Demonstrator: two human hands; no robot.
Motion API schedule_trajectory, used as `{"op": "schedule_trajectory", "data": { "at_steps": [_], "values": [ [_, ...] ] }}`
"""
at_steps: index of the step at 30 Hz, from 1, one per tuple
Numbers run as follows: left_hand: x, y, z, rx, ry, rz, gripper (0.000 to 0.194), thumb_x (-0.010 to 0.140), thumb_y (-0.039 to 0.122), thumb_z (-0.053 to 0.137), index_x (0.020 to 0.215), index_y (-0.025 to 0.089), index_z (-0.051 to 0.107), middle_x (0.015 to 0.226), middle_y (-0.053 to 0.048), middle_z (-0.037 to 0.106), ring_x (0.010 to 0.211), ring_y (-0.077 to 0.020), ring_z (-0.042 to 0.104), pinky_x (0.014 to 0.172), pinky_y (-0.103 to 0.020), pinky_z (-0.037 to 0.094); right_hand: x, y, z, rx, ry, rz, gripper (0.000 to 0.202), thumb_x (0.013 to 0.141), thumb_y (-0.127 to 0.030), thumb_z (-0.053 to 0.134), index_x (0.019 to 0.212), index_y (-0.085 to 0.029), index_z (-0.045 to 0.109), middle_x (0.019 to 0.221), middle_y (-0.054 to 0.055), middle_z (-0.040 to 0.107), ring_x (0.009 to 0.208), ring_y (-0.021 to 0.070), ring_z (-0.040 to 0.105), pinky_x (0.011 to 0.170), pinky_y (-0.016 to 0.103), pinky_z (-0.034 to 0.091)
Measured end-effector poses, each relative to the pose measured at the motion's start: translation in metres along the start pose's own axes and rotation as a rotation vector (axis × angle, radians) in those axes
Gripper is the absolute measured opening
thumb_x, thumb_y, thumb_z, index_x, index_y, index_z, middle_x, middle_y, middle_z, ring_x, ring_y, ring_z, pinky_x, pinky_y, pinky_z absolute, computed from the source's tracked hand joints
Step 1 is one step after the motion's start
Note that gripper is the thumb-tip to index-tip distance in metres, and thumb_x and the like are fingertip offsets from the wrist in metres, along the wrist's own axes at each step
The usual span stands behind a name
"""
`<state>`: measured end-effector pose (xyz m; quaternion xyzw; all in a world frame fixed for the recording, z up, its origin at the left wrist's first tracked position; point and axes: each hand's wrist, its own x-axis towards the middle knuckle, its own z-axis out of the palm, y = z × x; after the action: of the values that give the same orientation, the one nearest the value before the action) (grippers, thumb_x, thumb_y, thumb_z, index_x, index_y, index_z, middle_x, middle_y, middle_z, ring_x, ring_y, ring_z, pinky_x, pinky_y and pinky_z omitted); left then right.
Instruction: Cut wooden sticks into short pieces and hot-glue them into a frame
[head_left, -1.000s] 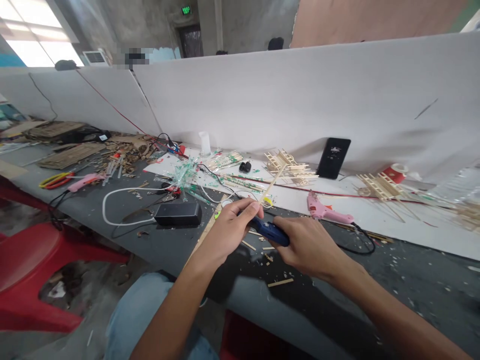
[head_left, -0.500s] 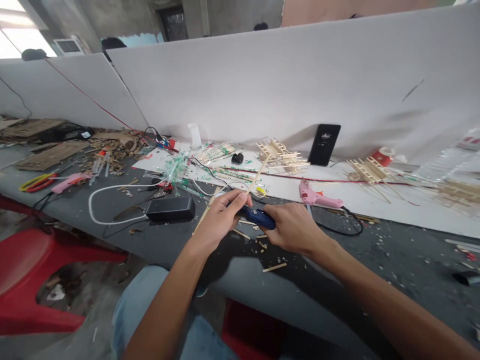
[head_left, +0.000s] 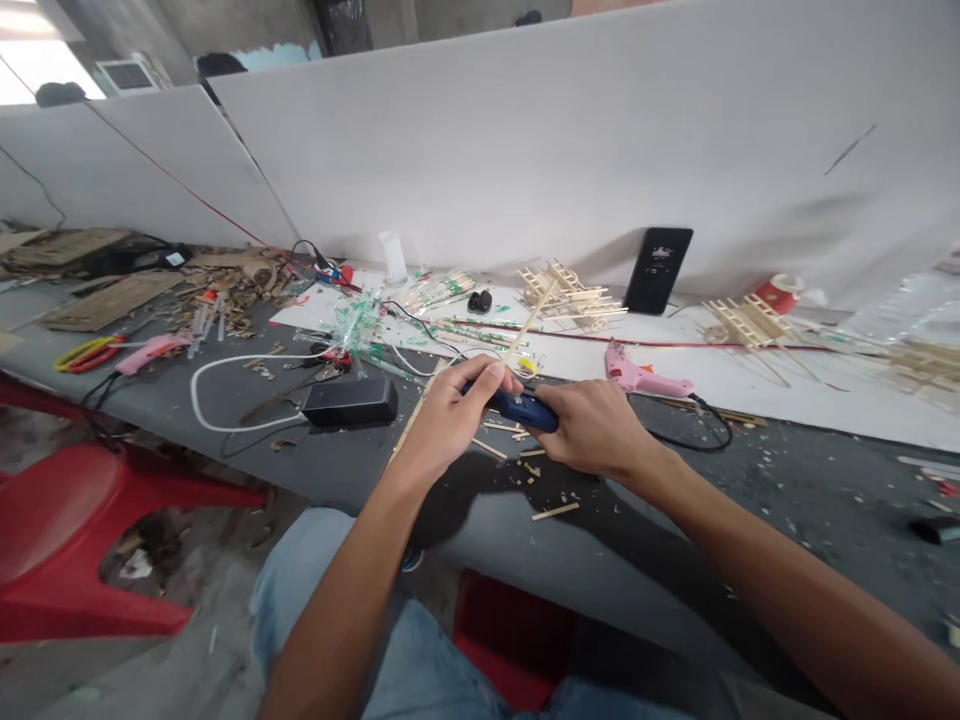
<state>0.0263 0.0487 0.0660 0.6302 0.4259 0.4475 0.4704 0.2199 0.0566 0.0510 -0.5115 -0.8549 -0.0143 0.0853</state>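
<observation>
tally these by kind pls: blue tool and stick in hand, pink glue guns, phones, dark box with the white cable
Blue tool: 1
Held stick: 1
Pink glue guns: 2
Phone: 1
Dark box: 1
Total: 6

On the worktop (head_left: 330, 465) there are two pink glue guns (head_left: 645, 376), one black phone (head_left: 658, 271), one dark box (head_left: 351, 403) and at least three stick models (head_left: 752, 322). I count also two hands (head_left: 598, 428), one blue tool (head_left: 529, 408), one held stick (head_left: 532, 324), two red seats (head_left: 56, 510).
</observation>
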Motion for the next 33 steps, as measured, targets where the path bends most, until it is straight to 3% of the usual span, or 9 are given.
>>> {"op": "schedule_trajectory", "data": {
  "at_steps": [9, 15, 19, 22, 24, 27, 30, 33],
  "values": [
    [-0.002, 0.003, 0.003, 0.057, 0.017, 0.045, 0.034, 0.101, 0.048, 0.050, 0.084, 0.021, 0.063, 0.099, -0.004, 0.070, 0.070, -0.0125, 0.053, 0.055, -0.024, 0.034, 0.002, 0.006, -0.002, -0.030, 0.001, -0.001, 0.027, 0.088, -0.036, 0.052, 0.081, -0.018, 0.071, 0.079, 0.011, 0.077, 0.066, 0.0222, 0.064, 0.061, 0.032, 0.021],
    [-0.006, 0.004, 0.002, 0.102, 0.107, 0.092, 0.036, 0.100, 0.051, 0.052, 0.089, 0.022, 0.068, 0.107, -0.005, 0.072, 0.067, -0.0119, 0.054, 0.052, -0.026, 0.033, 0.000, 0.001, -0.006, -0.089, -0.007, 0.030, 0.032, 0.092, -0.042, 0.051, 0.090, -0.018, 0.072, 0.084, 0.011, 0.078, 0.068, 0.0244, 0.066, 0.060, 0.034, 0.020],
    [-0.012, 0.007, -0.003, 0.106, 0.251, 0.141, 0.036, 0.101, 0.053, 0.050, 0.095, 0.024, 0.070, 0.109, -0.004, 0.072, 0.055, -0.0084, 0.044, 0.049, -0.028, 0.029, 0.003, 0.009, -0.014, -0.137, -0.005, 0.096, 0.035, 0.093, -0.050, 0.053, 0.091, -0.019, 0.071, 0.086, 0.012, 0.077, 0.069, 0.0264, 0.066, 0.060, 0.033, 0.018],
    [-0.015, 0.012, -0.011, 0.077, 0.294, 0.151, 0.035, 0.102, 0.052, 0.051, 0.099, 0.025, 0.072, 0.089, -0.001, 0.069, 0.047, -0.0073, 0.032, 0.047, -0.028, 0.024, -0.008, 0.031, -0.023, -0.163, 0.005, 0.189, 0.047, 0.094, -0.063, 0.049, 0.090, -0.021, 0.068, 0.085, 0.011, 0.076, 0.070, 0.0274, 0.065, 0.058, 0.032, 0.018],
    [-0.017, 0.014, -0.014, 0.100, 0.244, 0.128, 0.032, 0.101, 0.049, 0.053, 0.101, 0.024, 0.073, 0.077, 0.001, 0.065, 0.046, -0.0077, 0.032, 0.046, -0.028, 0.024, -0.030, 0.053, -0.027, -0.164, 0.019, 0.276, 0.051, 0.093, -0.068, 0.047, 0.098, -0.022, 0.068, 0.090, 0.011, 0.075, 0.072, 0.0279, 0.065, 0.057, 0.032, 0.021],
    [-0.024, 0.013, -0.006, 0.274, 0.059, 0.077, 0.029, 0.102, 0.043, 0.055, 0.095, 0.021, 0.073, 0.070, 0.002, 0.065, 0.052, -0.0098, 0.045, 0.051, -0.026, 0.031, -0.081, 0.089, -0.022, -0.169, 0.039, 0.410, 0.054, 0.092, -0.070, 0.051, 0.116, -0.023, 0.066, 0.093, 0.015, 0.075, 0.074, 0.0306, 0.064, 0.060, 0.036, 0.032],
    [-0.036, 0.002, 0.020, 0.494, -0.163, 0.102, 0.028, 0.104, 0.035, 0.051, 0.093, 0.021, 0.072, 0.074, 0.001, 0.070, 0.063, -0.0121, 0.058, 0.058, -0.026, 0.038, -0.140, 0.115, -0.003, -0.169, -0.004, 0.443, 0.061, 0.088, -0.073, 0.057, 0.123, -0.024, 0.064, 0.105, 0.022, 0.075, 0.087, 0.0359, 0.068, 0.068, 0.045, 0.042],
    [-0.053, -0.018, 0.056, 0.783, -0.317, 0.279, 0.025, 0.105, 0.029, 0.049, 0.093, 0.021, 0.070, 0.084, 0.000, 0.074, 0.075, -0.0154, 0.066, 0.065, -0.028, 0.041, -0.182, 0.127, 0.024, -0.239, 0.050, 0.506, 0.061, 0.091, -0.073, 0.049, 0.127, -0.025, 0.061, 0.114, 0.022, 0.072, 0.093, 0.0373, 0.069, 0.077, 0.049, 0.047]
  ]
}}
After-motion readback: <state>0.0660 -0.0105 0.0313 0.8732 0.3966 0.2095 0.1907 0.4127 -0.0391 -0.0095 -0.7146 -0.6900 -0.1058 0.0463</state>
